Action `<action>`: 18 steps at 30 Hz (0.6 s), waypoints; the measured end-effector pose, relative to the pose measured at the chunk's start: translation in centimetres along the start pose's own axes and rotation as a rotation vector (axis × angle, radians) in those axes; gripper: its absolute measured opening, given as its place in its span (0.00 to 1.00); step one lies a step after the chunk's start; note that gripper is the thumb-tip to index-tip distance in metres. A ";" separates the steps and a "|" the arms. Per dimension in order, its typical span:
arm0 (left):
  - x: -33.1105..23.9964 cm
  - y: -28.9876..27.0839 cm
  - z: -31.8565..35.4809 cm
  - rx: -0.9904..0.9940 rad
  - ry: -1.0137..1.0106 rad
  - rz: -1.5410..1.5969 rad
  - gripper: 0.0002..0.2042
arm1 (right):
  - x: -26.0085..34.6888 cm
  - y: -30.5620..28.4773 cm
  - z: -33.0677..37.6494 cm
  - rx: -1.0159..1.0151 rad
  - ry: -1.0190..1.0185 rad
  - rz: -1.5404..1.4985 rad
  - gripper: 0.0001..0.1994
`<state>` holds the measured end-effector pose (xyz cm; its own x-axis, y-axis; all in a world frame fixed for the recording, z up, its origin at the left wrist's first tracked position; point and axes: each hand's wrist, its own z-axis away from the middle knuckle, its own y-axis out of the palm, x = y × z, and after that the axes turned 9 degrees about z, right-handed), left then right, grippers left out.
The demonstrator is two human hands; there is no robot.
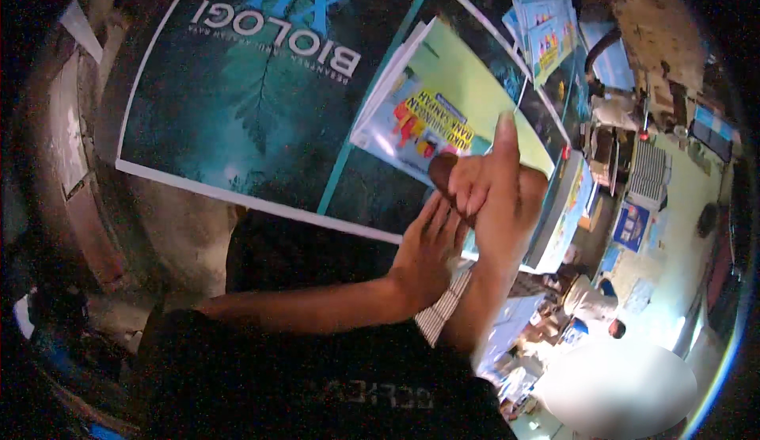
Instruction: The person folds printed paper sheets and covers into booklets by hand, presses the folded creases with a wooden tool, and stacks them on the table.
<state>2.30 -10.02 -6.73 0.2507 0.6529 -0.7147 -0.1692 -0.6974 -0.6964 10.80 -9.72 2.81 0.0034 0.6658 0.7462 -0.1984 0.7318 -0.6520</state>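
Observation:
A small pile of green-and-yellow booklets (475,68) with coloured cover pictures lies on a large dark teal printed sheet (198,115) with a leaf design. Over the near right part of the top booklet is my right hand (499,182), one finger stretched away from me and the others curled in. Whether those curled fingers hold anything is hidden. My left hand (431,238) rests beside it at the near edge of the booklets, fingers stretched out and close to my right hand.
More booklets (542,40) lie loosely overlapped at the far right. A thick stack of booklets (558,222) stands just right of my right hand. Beyond, a person (590,305) is among scattered papers, and a blue-and-white package (631,226) lies on the floor side.

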 end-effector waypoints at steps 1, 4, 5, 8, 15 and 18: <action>-0.1 -0.8 0.6 -0.030 -0.035 -0.072 0.30 | -0.1 0.2 0.0 -0.016 -0.017 0.005 0.33; 0.7 0.1 0.5 -0.012 -0.004 -0.120 0.31 | 0.5 0.4 -0.9 -0.014 -0.065 0.008 0.35; 0.6 0.3 0.5 -0.004 0.022 -0.177 0.31 | 0.3 0.1 -0.9 -0.016 -0.048 0.015 0.35; 0.0 -2.7 0.5 0.053 -0.058 -0.189 0.32 | -1.7 -5.2 0.4 -0.255 -0.289 0.733 0.26; 0.2 -2.7 0.9 0.181 -0.062 -0.018 0.33 | 2.2 2.2 -1.4 0.194 -0.166 0.417 0.27; 1.1 -2.1 0.2 0.118 -0.085 0.084 0.30 | 2.1 2.4 -1.6 0.166 -0.108 -0.002 0.28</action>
<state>2.72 -7.76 -6.09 0.1504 0.6199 -0.7701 -0.2984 -0.7142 -0.6332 11.93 -6.30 2.55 -0.0989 0.6381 0.7636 -0.3580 0.6932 -0.6256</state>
